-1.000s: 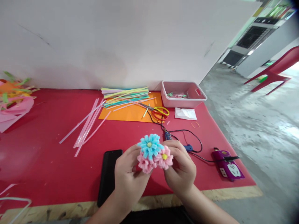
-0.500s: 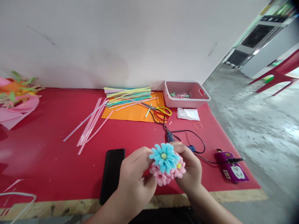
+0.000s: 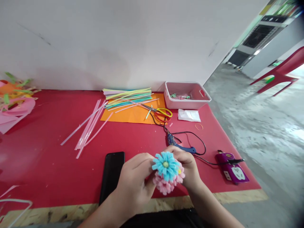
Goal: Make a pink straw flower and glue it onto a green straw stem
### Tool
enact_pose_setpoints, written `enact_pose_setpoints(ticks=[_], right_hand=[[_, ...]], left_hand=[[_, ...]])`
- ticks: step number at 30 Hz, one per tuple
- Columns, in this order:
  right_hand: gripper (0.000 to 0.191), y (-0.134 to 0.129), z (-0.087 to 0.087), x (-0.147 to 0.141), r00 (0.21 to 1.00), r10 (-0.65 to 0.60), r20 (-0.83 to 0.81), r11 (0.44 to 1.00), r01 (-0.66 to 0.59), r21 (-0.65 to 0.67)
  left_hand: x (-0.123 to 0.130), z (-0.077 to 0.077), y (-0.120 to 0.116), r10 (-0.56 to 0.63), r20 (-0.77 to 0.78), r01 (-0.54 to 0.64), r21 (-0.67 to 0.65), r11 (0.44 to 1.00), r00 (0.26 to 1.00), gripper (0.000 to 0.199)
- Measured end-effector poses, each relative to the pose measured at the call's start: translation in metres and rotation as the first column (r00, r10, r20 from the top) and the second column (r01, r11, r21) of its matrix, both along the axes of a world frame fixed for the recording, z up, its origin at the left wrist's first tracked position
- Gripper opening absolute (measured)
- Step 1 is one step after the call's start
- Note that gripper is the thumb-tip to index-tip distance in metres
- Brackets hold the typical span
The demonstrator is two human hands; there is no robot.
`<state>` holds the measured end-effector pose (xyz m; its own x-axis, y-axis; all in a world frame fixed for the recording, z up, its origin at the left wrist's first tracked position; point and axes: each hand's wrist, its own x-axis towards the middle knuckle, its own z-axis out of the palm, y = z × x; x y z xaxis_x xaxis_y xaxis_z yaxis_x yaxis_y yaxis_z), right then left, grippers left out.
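A bunch of fuzzy pipe-cleaner flowers is held close above the table's front edge: a blue flower point(image 3: 165, 165) with a green centre on top, and pink flowers point(image 3: 165, 185) below it, one with a yellow centre. My left hand point(image 3: 136, 177) is closed on the bunch from the left, thumb beside the petals. From the right, my right hand point(image 3: 187, 166) grips it too, its fingers partly behind the blooms. The stems are hidden beneath the flowers and hands. Just beyond my right hand lies a blue glue gun point(image 3: 181, 146) with a black cord.
A black phone point(image 3: 112, 174) lies left of my hands. Pink strips point(image 3: 89, 128), pipe cleaners point(image 3: 128, 97) and scissors point(image 3: 159, 111) lie farther back, partly on orange paper point(image 3: 133, 116). A pink bin point(image 3: 186, 103), a white packet point(image 3: 189, 115) and a purple power adapter point(image 3: 233, 169) are rightward.
Both hands and the flower bunch have dropped slightly toward me, showing more of the glue gun. The whole view has shifted a little, and the grip stays closed.
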<state>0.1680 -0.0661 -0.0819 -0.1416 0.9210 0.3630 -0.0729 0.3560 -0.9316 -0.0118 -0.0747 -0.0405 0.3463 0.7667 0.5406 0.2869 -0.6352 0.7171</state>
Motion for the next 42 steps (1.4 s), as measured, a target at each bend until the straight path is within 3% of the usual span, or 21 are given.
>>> enact_pose_setpoints(ticks=[5,13,15,18,20,23,26,31,36,42], right_hand=[[0.013,0.004,0.004,0.003,0.995,0.036,0.093,0.998,-0.041,0.050],[0.023,0.002,0.008,-0.010,0.977,-0.116,0.181,0.975,0.078,0.207],[0.026,0.000,0.008,-0.014,0.943,-0.241,0.229,0.937,0.165,0.309],[0.028,-0.003,0.009,-0.018,0.855,-0.465,0.230,0.819,0.317,0.479],[0.027,-0.003,0.011,-0.018,0.792,-0.566,0.228,0.740,0.366,0.564],[0.029,-0.002,0.013,-0.018,0.746,-0.606,0.276,0.697,0.332,0.635],[0.033,-0.001,0.015,-0.020,0.740,-0.598,0.309,0.709,0.307,0.635],[0.035,-0.003,0.013,-0.029,0.770,-0.536,0.346,0.771,0.279,0.572],[0.041,-0.007,0.005,-0.036,0.769,-0.506,0.391,0.827,0.306,0.471],[0.035,-0.005,0.007,-0.037,0.751,-0.535,0.387,0.822,0.356,0.445]], left_hand=[[0.000,-0.010,0.003,0.124,0.030,-0.122,-0.061,0.991,0.992,0.018],[0.005,-0.017,0.010,0.242,0.148,-0.238,-0.043,0.970,0.959,0.018],[0.006,-0.017,0.010,0.258,0.186,-0.252,-0.054,0.966,0.948,0.019],[0.010,-0.015,0.009,0.318,0.270,-0.274,-0.188,0.943,0.909,0.019],[0.014,-0.014,0.009,0.392,0.300,-0.295,-0.319,0.900,0.870,0.019],[0.021,-0.014,0.010,0.516,0.306,-0.317,-0.515,0.797,0.800,0.019],[0.027,-0.015,0.013,0.575,0.368,-0.243,-0.647,0.723,0.731,0.022],[0.035,-0.018,0.019,0.608,0.462,-0.179,-0.682,0.709,0.646,0.023],[0.039,-0.021,0.019,0.618,0.416,-0.350,-0.557,0.753,0.668,0.023],[0.040,-0.021,0.016,0.618,0.323,-0.476,-0.422,0.772,0.716,0.022]])
